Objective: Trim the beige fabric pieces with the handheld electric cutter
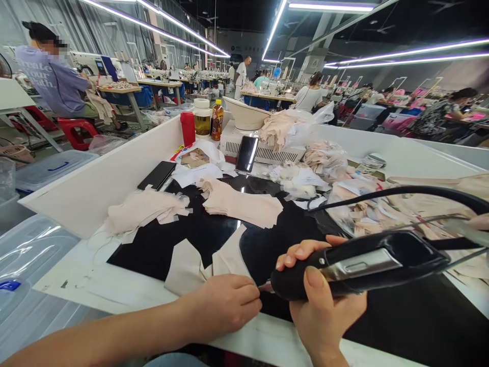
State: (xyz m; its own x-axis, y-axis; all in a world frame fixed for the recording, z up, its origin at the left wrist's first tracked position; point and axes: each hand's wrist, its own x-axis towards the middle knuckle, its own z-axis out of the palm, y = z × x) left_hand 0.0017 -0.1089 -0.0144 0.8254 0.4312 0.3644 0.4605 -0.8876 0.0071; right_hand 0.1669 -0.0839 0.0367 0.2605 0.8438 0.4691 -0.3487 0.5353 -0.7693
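Note:
My right hand point(324, 300) is wrapped around a thick black corded tool point(370, 265) with a silver plate along its side. The tool's rounded end points left, close to my left hand. In a pinch, my left hand point(229, 306) holds the near edge of a beige fabric piece point(231, 252); its fingertips hide the spot it grips. A second light panel point(183, 262) of fabric lies joined or overlapping at the left; I cannot tell which. Behind them a neat stack of beige fabric pieces point(240, 204) rests on the black mat point(153, 250).
More beige pieces point(141, 209) lie at the left. Bagged fabric point(359, 204) is heaped at the right. A propped phone point(247, 153), a red cup point(187, 128) and a bottle point(217, 120) stand at the back. White side boards point(114, 173) edge the table. Co-workers sit beyond.

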